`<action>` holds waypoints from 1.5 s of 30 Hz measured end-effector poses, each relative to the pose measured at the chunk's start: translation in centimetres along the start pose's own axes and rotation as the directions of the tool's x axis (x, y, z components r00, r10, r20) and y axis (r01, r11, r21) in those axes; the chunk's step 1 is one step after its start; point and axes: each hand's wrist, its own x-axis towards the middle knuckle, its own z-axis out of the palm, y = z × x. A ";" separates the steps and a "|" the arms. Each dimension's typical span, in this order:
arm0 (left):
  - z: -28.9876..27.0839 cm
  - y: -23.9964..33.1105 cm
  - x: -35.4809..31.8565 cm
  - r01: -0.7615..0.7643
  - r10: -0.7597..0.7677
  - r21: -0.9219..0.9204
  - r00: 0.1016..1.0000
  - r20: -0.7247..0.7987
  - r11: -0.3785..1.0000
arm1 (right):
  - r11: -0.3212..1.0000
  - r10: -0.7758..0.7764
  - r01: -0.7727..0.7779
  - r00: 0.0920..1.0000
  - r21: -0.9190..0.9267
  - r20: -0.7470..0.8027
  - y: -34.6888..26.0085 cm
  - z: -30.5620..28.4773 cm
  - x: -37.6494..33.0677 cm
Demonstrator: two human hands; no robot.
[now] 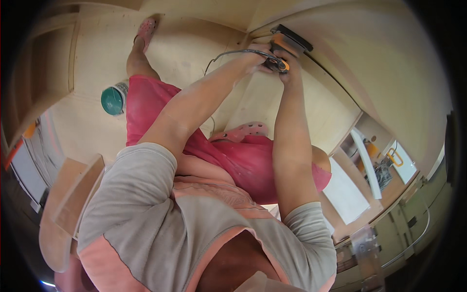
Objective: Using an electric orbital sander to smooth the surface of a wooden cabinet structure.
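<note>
An orange and black electric sander is held out at arm's length, at the upper right of the middle. Its flat black rectangular pad faces the pale panel wall and looks close against it, though I cannot tell whether they touch. My left hand wraps around the sander's body from the left. My right hand is closed around its near side, beside the orange end of the grip. Some fingers of both hands are hidden by the tool. A dark power cord curves away from the sander to the left and down.
A tub with a green lid stands on the pale plywood floor near my outstretched left leg. My right leg is folded in front of me. At right, an opening holds tools and white boards. Curved wooden pieces stand at lower left.
</note>
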 end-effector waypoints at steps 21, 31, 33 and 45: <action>0.6 0.8 -0.2 0.019 -0.022 0.156 1.000 0.016 0.988 | 0.992 -0.129 0.125 0.981 -0.035 -0.146 0.0 0.6 -0.7; 7.6 1.3 -2.4 -0.010 0.047 0.330 0.993 -0.105 0.944 | 0.991 -0.117 0.124 0.984 0.045 -0.137 -3.6 -1.9 -4.5; 7.0 1.6 -2.7 -0.019 0.063 0.316 0.990 -0.130 0.948 | 0.984 -0.149 0.158 0.983 0.079 -0.108 -3.1 -0.8 -4.2; 5.4 3.1 -3.6 -0.077 0.109 0.142 0.966 -0.233 0.987 | 0.952 -0.233 0.278 0.930 0.128 -0.282 -1.6 3.7 -3.7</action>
